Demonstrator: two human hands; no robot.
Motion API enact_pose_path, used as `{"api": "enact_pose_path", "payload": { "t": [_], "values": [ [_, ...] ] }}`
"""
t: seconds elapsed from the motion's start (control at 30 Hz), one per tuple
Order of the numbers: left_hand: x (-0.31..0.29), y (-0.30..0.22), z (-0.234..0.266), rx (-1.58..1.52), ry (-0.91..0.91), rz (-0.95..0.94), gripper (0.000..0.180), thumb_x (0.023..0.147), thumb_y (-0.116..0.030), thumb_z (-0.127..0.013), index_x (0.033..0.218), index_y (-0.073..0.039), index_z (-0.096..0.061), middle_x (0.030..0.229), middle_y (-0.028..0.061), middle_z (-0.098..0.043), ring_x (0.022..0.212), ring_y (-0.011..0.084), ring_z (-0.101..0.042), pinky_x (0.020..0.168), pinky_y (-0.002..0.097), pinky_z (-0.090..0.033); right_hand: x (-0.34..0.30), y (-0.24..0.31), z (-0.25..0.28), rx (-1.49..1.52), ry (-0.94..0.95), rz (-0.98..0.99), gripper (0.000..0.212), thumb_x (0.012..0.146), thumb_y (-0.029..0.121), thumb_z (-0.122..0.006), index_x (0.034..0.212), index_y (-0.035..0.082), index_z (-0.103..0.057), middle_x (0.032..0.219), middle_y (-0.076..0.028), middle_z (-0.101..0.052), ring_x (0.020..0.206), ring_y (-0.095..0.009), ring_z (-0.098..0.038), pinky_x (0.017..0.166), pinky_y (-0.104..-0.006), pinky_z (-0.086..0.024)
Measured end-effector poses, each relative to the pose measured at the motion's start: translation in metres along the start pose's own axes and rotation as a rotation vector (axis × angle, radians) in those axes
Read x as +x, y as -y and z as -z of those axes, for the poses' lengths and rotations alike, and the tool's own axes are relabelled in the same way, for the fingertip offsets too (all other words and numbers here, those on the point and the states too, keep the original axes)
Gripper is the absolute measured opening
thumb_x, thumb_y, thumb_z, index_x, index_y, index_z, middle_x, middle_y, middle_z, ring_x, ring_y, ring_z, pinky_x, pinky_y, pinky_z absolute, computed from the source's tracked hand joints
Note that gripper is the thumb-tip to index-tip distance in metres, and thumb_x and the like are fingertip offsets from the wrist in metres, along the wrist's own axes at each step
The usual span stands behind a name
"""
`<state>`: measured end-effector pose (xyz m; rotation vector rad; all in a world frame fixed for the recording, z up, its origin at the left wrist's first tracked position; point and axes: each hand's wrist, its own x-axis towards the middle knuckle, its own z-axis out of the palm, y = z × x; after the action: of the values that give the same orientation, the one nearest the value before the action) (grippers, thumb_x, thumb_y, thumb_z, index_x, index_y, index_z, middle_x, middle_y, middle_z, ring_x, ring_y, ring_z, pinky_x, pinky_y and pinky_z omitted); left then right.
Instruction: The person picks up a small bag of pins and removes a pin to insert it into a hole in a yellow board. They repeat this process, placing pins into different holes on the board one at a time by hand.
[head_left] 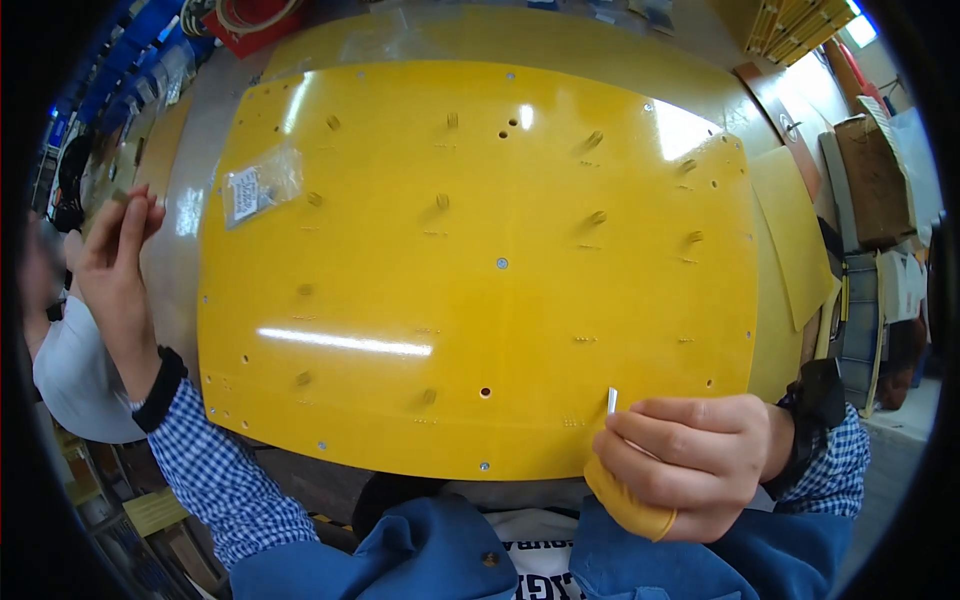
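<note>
A large glossy yellow panel [520,310] lies before me, with screws, holes and rows of tiny marks over its face. My right hand [695,455] is closed above its near right edge. A short silver metal piece [612,400] sticks up from between the thumb and fingers. Under the same fingers a smooth, rounded yellow thing [625,497] bulges out; its kind is not clear. Off the panel's left edge, my left hand [118,255] is raised with its fingertips pinched together. What they hold, if anything, I cannot make out.
A clear plastic bag [262,188] with a white label and small parts lies on the panel's upper left. Brown sheets [795,235] and a cardboard box [872,180] are at the right. Another person's pale sleeve [80,370] shows at the left. A red box [250,30] stands behind.
</note>
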<state>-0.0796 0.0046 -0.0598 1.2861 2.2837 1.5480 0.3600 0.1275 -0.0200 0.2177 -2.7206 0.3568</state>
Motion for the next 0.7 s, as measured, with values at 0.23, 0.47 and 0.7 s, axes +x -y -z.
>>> {"api": "enact_pose_path", "payload": {
  "t": [0.23,0.47,0.7],
  "values": [
    [-0.001,0.012,-0.024,-0.325,0.041,0.097,0.023,0.089,-0.01,-0.06,0.111,-0.002,-0.064,0.107,0.0133,-0.066,0.093,0.018,-0.065,0.088,0.0294,-0.052,0.004,-0.006,0.008,0.364,-0.099,-0.276,0.008,0.076,0.007,-0.064,0.083,0.007,-0.068,0.088,-0.009,-0.068,0.074,-0.018,-0.067,0.062,-0.023,-0.055],
    [-0.005,0.026,-0.027,-0.423,0.073,0.054,0.024,0.09,-0.01,-0.058,0.113,-0.004,-0.064,0.11,0.0134,-0.065,0.099,0.0212,-0.064,0.091,0.0322,-0.05,0.005,-0.007,0.002,0.154,-0.029,-0.151,0.007,0.077,0.008,-0.061,0.079,0.01,-0.067,0.086,-0.003,-0.068,0.072,-0.012,-0.065,0.067,-0.0198,-0.049],
    [-0.007,0.021,-0.017,-0.425,0.143,-0.024,0.025,0.093,-0.01,-0.053,0.115,-0.002,-0.061,0.112,0.013,-0.064,0.1,0.0215,-0.064,0.093,0.0303,-0.048,0.002,-0.013,-0.008,-0.006,-0.09,0.027,0.013,0.078,0.01,-0.053,0.073,0.016,-0.063,0.081,0.006,-0.068,0.068,-0.005,-0.063,0.065,-0.0165,-0.041]
  ]
}}
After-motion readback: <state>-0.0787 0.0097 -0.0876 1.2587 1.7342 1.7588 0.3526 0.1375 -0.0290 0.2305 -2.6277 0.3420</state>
